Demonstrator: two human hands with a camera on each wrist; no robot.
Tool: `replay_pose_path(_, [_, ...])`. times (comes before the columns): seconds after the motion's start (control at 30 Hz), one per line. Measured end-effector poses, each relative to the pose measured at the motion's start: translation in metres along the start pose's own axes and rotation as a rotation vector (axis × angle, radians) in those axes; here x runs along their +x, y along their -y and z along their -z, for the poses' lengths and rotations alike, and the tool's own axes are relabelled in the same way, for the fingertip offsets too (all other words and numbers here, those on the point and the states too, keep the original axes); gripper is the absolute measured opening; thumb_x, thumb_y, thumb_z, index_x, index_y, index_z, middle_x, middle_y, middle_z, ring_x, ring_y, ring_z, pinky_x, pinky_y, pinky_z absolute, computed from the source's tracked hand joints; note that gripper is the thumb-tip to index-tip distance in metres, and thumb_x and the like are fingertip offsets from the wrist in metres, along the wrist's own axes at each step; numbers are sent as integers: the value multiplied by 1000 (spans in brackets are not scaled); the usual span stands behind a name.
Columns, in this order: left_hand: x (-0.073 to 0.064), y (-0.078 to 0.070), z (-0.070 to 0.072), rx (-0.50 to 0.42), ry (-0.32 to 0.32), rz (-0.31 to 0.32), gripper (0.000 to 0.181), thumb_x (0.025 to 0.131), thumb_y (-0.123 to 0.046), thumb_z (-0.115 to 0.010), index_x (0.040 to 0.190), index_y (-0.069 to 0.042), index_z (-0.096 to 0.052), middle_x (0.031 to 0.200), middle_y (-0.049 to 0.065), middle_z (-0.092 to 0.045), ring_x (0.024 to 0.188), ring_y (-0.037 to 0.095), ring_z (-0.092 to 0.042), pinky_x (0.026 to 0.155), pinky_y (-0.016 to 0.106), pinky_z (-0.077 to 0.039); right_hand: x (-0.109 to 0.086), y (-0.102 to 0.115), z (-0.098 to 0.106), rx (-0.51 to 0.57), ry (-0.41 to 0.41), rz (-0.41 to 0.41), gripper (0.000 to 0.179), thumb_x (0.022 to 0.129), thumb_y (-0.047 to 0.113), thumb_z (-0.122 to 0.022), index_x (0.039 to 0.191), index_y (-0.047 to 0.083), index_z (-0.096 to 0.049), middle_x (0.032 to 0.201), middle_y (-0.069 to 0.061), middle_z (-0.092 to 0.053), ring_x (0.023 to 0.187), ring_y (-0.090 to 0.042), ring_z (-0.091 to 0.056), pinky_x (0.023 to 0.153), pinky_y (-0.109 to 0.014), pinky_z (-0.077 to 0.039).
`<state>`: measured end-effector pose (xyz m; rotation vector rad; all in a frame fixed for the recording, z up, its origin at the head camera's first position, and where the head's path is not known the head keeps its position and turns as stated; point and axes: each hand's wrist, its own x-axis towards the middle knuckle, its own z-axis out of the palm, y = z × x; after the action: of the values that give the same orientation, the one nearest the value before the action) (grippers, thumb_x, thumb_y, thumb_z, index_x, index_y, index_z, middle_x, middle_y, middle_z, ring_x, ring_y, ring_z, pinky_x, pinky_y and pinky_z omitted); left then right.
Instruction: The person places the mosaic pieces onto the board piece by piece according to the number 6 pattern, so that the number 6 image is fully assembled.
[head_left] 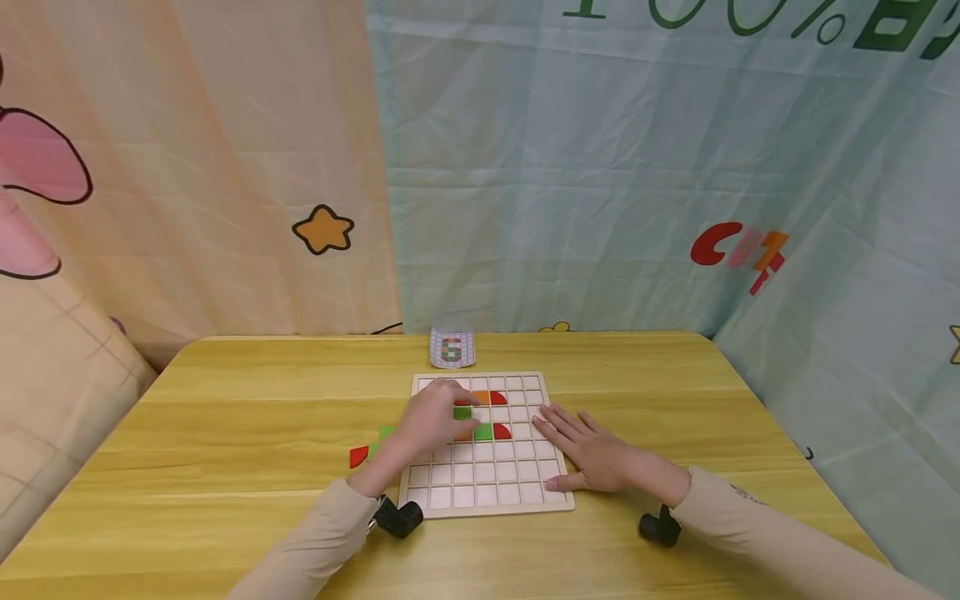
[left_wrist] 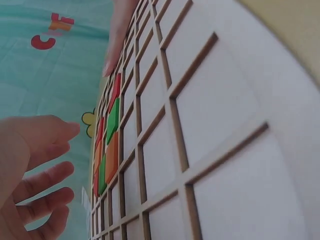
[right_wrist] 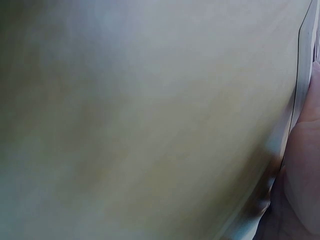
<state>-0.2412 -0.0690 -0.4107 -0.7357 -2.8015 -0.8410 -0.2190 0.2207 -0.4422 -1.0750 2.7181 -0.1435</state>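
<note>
We see a white board with little squares, right under the left fingers. Colored blocks sit in it. An orange block and a red block are just right of the first fingertip. A light green block and a second red block are just right of the thumb tip. A dark green block shows in the gap between that finger and thumb.

The left hand has bent fingers, set apart, and we see nothing in them. We cannot tell if the tips touch a block. The right hand lies flat with fingers spread, their tips on the board's right side.

Left of the left fingers, a loose red block lies on the yellow table. Well past both hands' fingers, we see a small card, then a hanging cloth.
</note>
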Motion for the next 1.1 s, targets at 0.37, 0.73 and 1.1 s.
replay_pose_path(0.37, [-15, 22, 23, -6, -52, 117, 24, 76, -22, -79, 98, -12, -77, 97, 3, -72, 90, 21, -60, 70, 34, -49, -1, 6, 4, 37, -33, 40, 90, 91, 62, -47, 155, 9, -11, 161, -17, -7, 148, -37, -9, 112, -64, -15])
replay_pose_path(0.73, [-37, 49, 38, 17, -62, 168, 25, 79, -22, -78, 100, -10, -76, 100, 6, -71, 92, 23, -60, 73, 37, -50, -2, 4, 3, 26, -49, 41, 90, 91, 63, -46, 155, 9, -11, 161, -17, -7, 148, -37, -10, 112, -64, -16])
replay_pose_path(1.1, [-61, 72, 46, -6, -59, 178, 24, 78, -21, -77, 99, -9, -76, 99, 6, -73, 91, 23, -64, 80, 40, -51, -3, 6, 4, 19, -82, 70, 88, 92, 61, -47, 154, 7, -15, 160, -20, -12, 147, -39, -14, 109, -66, -19])
